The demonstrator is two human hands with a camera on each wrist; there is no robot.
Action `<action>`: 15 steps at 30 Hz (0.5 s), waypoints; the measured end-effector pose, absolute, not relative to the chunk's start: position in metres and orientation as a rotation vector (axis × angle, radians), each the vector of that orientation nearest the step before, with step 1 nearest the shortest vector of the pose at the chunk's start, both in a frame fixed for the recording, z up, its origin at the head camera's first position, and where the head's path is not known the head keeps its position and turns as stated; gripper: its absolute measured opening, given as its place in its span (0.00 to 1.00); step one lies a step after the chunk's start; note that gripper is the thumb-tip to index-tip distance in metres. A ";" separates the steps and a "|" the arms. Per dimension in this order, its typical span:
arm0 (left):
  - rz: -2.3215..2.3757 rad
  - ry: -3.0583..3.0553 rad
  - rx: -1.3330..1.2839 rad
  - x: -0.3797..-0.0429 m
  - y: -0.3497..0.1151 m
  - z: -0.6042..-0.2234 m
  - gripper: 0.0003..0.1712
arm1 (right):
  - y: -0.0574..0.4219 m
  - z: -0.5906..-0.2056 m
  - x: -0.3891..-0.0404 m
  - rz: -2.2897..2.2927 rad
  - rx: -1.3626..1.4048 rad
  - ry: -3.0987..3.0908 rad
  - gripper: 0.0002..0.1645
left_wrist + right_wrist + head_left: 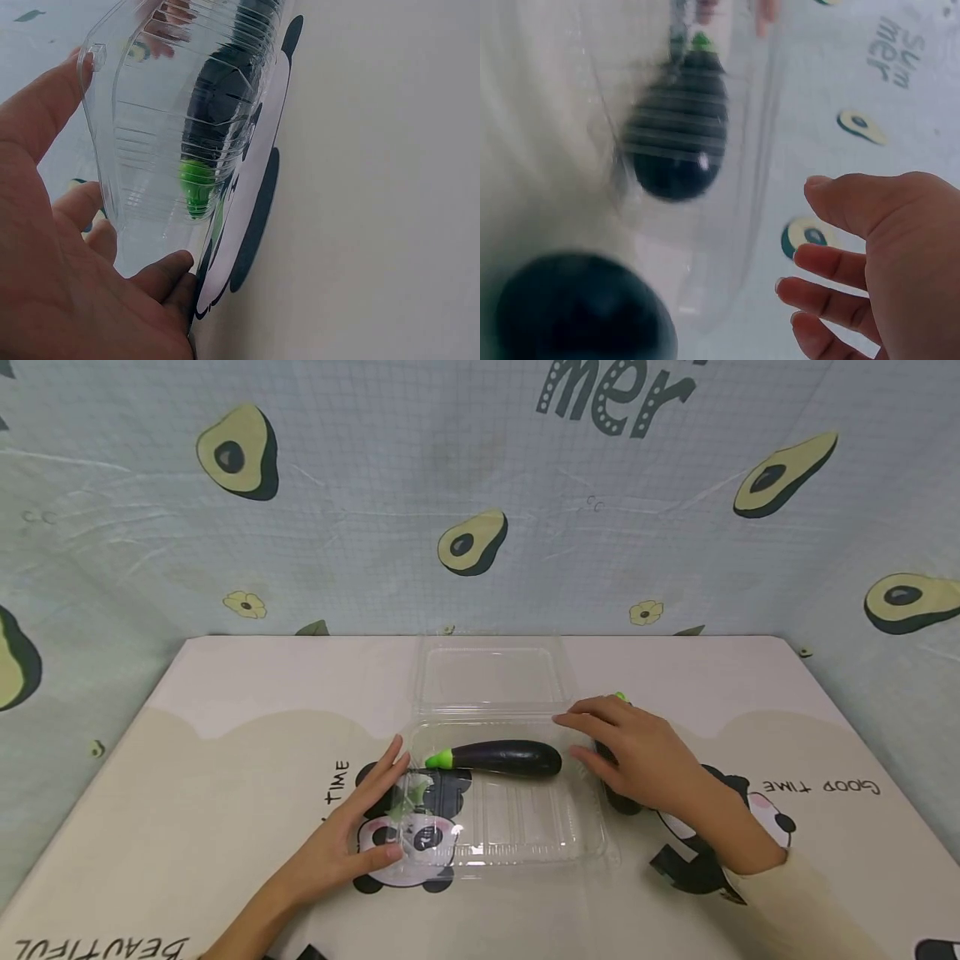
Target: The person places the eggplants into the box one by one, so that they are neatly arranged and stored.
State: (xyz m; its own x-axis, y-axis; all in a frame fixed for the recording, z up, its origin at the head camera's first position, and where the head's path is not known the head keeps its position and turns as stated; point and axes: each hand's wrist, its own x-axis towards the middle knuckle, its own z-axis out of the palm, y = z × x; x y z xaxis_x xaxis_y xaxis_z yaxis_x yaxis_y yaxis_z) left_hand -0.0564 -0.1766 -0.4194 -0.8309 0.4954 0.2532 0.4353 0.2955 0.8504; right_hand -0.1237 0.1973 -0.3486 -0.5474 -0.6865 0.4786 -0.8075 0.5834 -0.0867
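Overall, the head view gives the full layout: a clear plastic container (517,827) on the surface (187,843), its lid (491,677) swung open on the far side, and an eggplant (513,758) lying crosswise inside, green end to the left. Left hand (333,847) at the container's left side, fingers spread and fairly straight; thumb near the front left corner, the others farther back along that side. The left wrist view adds the contact: fingers lie against the rim, one of them beside a small moulded tab (97,58), a detail too small to read from the head. It also shows the ribbed wall, with the eggplant's green end seen through it, nearest this hand. Right hand (637,752) over the container's right edge, fingers slightly bent, apart from one another and pinching nothing. From the head, the forward fingertips overlap the rim, so contact there cannot be told; the right wrist view shows a gap between them and the plastic. A second eggplant (622,802) lies outside the container, on its right; from the head the right hand covers most of it, leaving a green tip and dark lower end in sight. The right wrist view shows its rounded end large, blurred and uncovered, apart from the first eggplant's glossy end behind the plastic wall. Panda print (412,872) shows through the container's left part in the head view.
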 end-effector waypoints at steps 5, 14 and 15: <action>1.591 2.487 0.885 -0.056 -0.177 -0.417 0.50 | 0.215 -0.347 -0.118 0.476 1.078 -2.397 0.27; 1.602 2.469 0.884 -0.056 -0.177 -0.418 0.50 | 0.244 -0.354 -0.103 0.506 0.943 -2.446 0.27; 1.604 2.466 0.883 -0.056 -0.177 -0.418 0.50 | 0.247 -0.356 -0.102 0.515 0.929 -2.447 0.27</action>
State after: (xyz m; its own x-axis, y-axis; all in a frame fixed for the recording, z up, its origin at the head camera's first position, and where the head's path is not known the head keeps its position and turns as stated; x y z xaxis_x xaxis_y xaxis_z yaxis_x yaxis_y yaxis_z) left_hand -0.0563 -0.1767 -0.4183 -0.8323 0.4977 0.2440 0.4247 0.2898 0.8577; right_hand -0.1015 0.2469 -0.3562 -0.6603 -0.5156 0.5460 -0.6921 0.7001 -0.1758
